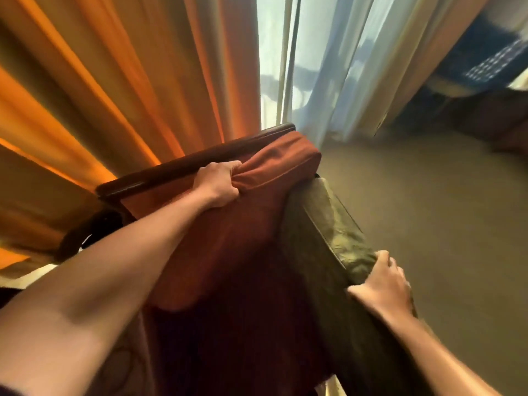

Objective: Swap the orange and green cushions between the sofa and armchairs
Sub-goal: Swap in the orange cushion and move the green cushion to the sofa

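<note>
The orange cushion (228, 224) fills the middle of the frame, its long axis running from the lower centre up toward the upper right, top edge against the dark wooden chair back (188, 164). My left hand (218, 185) is clenched into its upper edge, fabric bunched in my fist. Just to its right the green cushion (328, 241) stands on edge, slanting from centre down to lower right. My right hand (383, 281) clasps its near corner, fingers curled over the far side and hidden. Both cushions' lower ends fall into shadow. Orange curtains (100, 81) hang at upper left; everything at far right is blurred.
</note>
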Tool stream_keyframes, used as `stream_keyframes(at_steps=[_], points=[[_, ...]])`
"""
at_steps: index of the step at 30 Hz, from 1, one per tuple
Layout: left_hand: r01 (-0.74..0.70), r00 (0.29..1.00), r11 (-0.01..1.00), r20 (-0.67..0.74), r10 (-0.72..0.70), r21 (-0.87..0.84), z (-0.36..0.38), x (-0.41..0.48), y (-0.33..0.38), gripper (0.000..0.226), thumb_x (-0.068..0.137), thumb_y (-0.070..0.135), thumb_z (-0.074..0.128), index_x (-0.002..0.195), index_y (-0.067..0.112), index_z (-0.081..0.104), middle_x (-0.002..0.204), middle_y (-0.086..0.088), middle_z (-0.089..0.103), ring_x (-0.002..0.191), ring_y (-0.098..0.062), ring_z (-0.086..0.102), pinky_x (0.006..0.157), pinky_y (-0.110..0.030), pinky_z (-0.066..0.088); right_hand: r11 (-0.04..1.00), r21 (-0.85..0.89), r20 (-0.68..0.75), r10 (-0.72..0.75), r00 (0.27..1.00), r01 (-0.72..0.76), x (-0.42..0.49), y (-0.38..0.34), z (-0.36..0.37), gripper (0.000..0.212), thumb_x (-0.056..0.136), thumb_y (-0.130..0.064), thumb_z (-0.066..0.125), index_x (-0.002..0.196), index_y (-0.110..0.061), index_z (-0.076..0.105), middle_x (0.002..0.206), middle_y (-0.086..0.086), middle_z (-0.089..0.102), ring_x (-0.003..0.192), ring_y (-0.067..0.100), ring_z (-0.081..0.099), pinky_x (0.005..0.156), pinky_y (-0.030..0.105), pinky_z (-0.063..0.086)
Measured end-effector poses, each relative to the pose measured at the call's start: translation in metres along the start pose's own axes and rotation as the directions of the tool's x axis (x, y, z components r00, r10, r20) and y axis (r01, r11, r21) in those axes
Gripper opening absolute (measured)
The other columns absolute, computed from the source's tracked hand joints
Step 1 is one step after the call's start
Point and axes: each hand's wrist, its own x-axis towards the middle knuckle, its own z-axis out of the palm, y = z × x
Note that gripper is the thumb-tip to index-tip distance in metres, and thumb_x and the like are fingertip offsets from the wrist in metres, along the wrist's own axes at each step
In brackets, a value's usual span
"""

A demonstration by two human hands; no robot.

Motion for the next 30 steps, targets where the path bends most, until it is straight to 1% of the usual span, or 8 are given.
stream_keyframes(at_steps=[3,6,8,11,17,22,27,30], points=[[-0.005,0.999,1.000,-0.036,0.005,-0.005,0.019,0.019,-0.018,0.046,0.069,0.019,0.072,0.111,0.035,0.063,0.109,-0.005,0.072,0.103,-0.032,0.065,0.080,-0.036,0.047,0.985,-0.167,-0.069,-0.058,0.996,0.046,0.002,-0.014,0.009,0.134,0.053,-0.063,0.088,0.154,-0.028,0.008,0.143,0.012,0.038,0.128,0.036,0.043,0.102,0.051,0.038],[0.008,1.000,0.999,-0.009,-0.008,0.038,0.047,0.024,-0.053,0.071,0.076,0.013,0.069,0.142,0.032,0.050,0.141,-0.005,0.057,0.126,-0.031,0.054,0.102,-0.041,0.043,0.955,-0.276,-0.033,-0.121,0.992,0.107,0.003,-0.031,0.014,0.136,0.063,-0.067,0.081,0.155,-0.035,-0.014,0.144,0.012,0.033,0.125,0.035,0.046,0.101,0.051,0.040],[0.010,1.000,0.994,0.012,-0.011,0.107,0.065,0.022,-0.067,0.086,0.080,0.023,0.076,0.153,0.024,0.032,0.158,-0.005,0.036,0.141,-0.030,0.037,0.113,-0.044,0.032,0.948,-0.296,-0.028,-0.134,0.991,0.119,0.007,-0.040,0.013,0.135,0.064,-0.069,0.079,0.155,-0.037,-0.016,0.142,0.013,0.034,0.122,0.035,0.048,0.100,0.053,0.043],[0.004,0.999,0.975,0.046,-0.015,0.224,0.074,0.025,-0.084,0.102,0.080,0.038,0.079,0.158,0.024,0.014,0.165,-0.004,0.015,0.150,-0.028,0.017,0.118,-0.046,0.019,0.951,-0.288,-0.025,-0.122,0.992,0.110,0.010,-0.043,0.010,0.134,0.064,-0.070,0.078,0.155,-0.037,-0.014,0.139,0.014,0.036,0.120,0.035,0.050,0.099,0.053,0.044],[0.086,0.982,0.943,0.130,-0.134,0.321,0.063,0.041,-0.116,0.105,0.083,0.026,0.077,0.158,0.029,0.003,0.166,-0.002,0.009,0.150,-0.028,0.015,0.120,-0.049,0.018,0.946,-0.313,-0.034,-0.099,0.995,0.083,0.010,-0.041,0.014,0.135,0.062,-0.073,0.077,0.154,-0.036,-0.015,0.141,0.014,0.035,0.122,0.035,0.049,0.100,0.053,0.043],[0.091,0.994,0.937,0.026,-0.106,0.336,0.081,0.052,-0.118,0.088,0.091,0.003,0.056,0.158,0.029,0.005,0.166,0.001,0.007,0.146,-0.028,0.023,0.119,-0.052,0.018,0.937,-0.341,-0.063,-0.107,0.992,0.079,0.010,-0.040,0.024,0.137,0.063,-0.074,0.075,0.154,-0.033,-0.020,0.138,0.014,0.034,0.119,0.033,0.049,0.098,0.051,0.044],[0.173,0.984,0.913,-0.016,-0.179,0.371,0.084,0.036,-0.091,0.091,0.091,0.006,0.060,0.158,0.020,-0.001,0.166,-0.007,0.004,0.150,-0.036,0.011,0.121,-0.050,0.015,0.935,-0.344,-0.055,-0.115,0.992,0.089,0.010,-0.040,0.025,0.140,0.062,-0.074,0.075,0.154,-0.032,-0.021,0.142,0.015,0.033,0.123,0.034,0.046,0.099,0.052,0.042],[0.030,0.999,0.936,0.000,-0.032,0.351,0.086,0.010,-0.059,0.100,0.087,0.019,0.066,0.157,0.013,-0.007,0.165,-0.011,-0.006,0.151,-0.038,-0.002,0.122,-0.051,0.005,0.933,-0.342,-0.026,-0.131,0.991,0.115,0.010,-0.039,0.021,0.141,0.063,-0.073,0.076,0.153,-0.031,-0.024,0.144,0.016,0.031,0.123,0.035,0.045,0.100,0.053,0.042]])
